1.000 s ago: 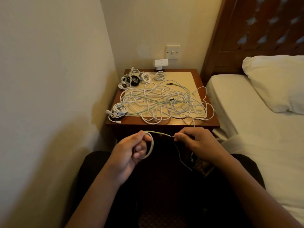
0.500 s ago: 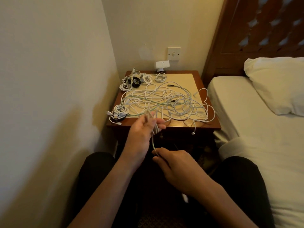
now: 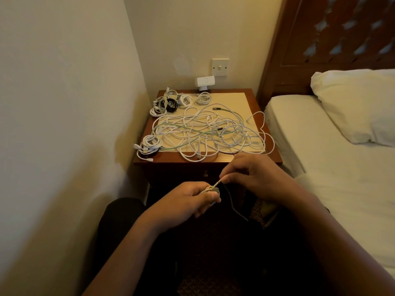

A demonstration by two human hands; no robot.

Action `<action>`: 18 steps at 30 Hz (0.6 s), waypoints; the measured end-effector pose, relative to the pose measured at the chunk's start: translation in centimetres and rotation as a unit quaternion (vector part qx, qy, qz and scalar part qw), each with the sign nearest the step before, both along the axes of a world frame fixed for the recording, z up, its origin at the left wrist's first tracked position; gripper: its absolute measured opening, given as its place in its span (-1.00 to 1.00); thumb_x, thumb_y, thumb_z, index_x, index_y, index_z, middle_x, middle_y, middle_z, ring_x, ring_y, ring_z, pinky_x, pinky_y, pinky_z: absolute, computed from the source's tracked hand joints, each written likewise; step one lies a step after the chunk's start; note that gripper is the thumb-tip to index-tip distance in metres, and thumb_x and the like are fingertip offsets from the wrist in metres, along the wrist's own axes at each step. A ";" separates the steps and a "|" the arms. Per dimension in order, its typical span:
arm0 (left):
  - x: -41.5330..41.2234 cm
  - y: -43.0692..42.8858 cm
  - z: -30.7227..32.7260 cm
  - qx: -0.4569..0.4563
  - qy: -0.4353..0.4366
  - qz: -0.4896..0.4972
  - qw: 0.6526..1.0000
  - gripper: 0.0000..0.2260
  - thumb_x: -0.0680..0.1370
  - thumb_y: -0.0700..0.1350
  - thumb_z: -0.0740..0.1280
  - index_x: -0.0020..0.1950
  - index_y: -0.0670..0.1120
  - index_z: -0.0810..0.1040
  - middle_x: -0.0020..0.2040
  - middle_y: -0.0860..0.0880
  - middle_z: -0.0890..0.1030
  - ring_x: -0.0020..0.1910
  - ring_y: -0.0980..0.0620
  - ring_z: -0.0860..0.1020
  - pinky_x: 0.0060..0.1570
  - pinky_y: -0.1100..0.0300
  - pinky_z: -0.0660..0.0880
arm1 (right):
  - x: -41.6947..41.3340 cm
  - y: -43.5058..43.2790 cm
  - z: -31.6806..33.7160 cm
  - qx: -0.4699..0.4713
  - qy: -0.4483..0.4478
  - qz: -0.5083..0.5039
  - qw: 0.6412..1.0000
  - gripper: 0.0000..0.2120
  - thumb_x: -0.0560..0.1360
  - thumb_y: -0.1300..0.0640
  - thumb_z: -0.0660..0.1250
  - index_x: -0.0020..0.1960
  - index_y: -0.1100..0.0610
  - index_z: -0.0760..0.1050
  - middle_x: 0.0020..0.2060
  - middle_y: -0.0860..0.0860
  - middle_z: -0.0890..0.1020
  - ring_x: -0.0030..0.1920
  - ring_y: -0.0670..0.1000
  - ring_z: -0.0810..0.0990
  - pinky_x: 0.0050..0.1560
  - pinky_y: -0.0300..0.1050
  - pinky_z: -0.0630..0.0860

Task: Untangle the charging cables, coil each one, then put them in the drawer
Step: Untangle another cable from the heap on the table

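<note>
Left hand gripped a small coil of 1 cable, right hand pinched its loose run, just before the nightstand. Several finished coils sat on top; big tangle undone, drawer looked shut, nothing stowed.

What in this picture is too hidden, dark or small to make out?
Head view only.
Cable coil: mostly covered by the left hand; loop count hidden.
Drawer: in shadow under the nightstand, partly behind the right hand; open or shut unclear.
Plugs in the tangle on top: too small to identify.
</note>
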State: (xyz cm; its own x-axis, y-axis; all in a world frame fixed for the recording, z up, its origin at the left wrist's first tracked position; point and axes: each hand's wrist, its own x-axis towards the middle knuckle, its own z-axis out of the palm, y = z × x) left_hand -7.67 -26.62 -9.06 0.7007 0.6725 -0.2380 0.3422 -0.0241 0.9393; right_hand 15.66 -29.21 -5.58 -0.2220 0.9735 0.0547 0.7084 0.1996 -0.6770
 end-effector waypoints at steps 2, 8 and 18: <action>-0.6 0.3 -0.2 -0.072 -0.065 0.041 0.994 -0.72 0.66 0.01 0.27 0.04 -0.18 0.64 -0.30 -0.03 0.49 -0.35 0.09 0.42 -0.27 0.26 0.38 | 0.4 -0.3 -1.0 -0.004 0.011 -0.034 0.999 -0.93 0.55 0.06 0.47 0.00 -0.09 0.71 -0.16 -0.20 0.61 -0.04 -0.23 0.56 -0.07 -0.24 0.43; -0.8 0.5 -0.6 -0.283 -0.248 0.148 0.915 -0.78 0.65 -0.05 0.21 -0.05 -0.16 0.53 -0.31 -0.03 0.42 -0.43 0.14 0.34 -0.33 0.28 0.29 | 0.7 -2.2 -2.2 -0.025 0.031 -0.056 0.998 -0.84 0.61 0.04 0.39 0.12 -0.18 0.67 -0.06 -0.26 0.67 0.02 -0.28 0.59 -0.04 -0.31 0.44; 0.0 -0.6 -1.3 -0.331 -0.265 0.220 0.879 -0.74 0.66 -0.02 0.21 -0.08 -0.17 0.54 -0.34 -0.03 0.38 -0.47 0.14 0.27 -0.34 0.26 0.26 | -0.6 -4.5 -2.2 -0.034 0.272 -0.128 0.953 -0.73 0.71 0.06 0.15 0.06 -0.01 0.63 -0.25 0.02 0.67 -0.18 0.11 0.63 -0.02 -0.05 0.53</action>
